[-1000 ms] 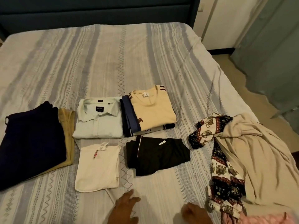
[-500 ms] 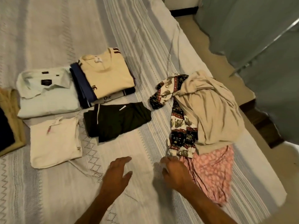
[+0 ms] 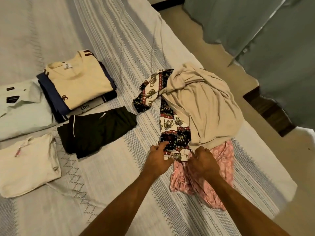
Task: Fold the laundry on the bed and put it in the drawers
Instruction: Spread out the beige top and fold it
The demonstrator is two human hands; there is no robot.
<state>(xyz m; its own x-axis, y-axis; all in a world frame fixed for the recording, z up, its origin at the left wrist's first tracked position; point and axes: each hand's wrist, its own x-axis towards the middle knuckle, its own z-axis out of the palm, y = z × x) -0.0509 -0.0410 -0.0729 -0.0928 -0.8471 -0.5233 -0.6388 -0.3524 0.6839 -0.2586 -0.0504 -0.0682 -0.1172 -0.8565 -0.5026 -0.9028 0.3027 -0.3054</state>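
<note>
An unfolded heap lies at the bed's right side: an elephant-print garment [image 3: 172,126], a beige garment [image 3: 204,106] over it, and a pink patterned cloth [image 3: 219,169] underneath. My left hand [image 3: 158,159] pinches the near hem of the elephant-print garment. My right hand [image 3: 204,162] grips the same hem beside the pink cloth. Folded pieces lie to the left: a cream T-shirt [image 3: 80,84] on a navy stack, a pale green shirt [image 3: 22,109], a black garment [image 3: 97,130] and a white top [image 3: 27,166].
The striped bedspread [image 3: 110,193] covers the bed, whose right edge runs close to the heap. Beyond it are the beige floor [image 3: 213,48], a grey-green curtain [image 3: 272,31] and a dark wooden step [image 3: 269,109].
The view has swung right and down toward the heap. Both hands have moved forward from the bare bedspread onto the elephant-print garment's hem and taken hold of it.
</note>
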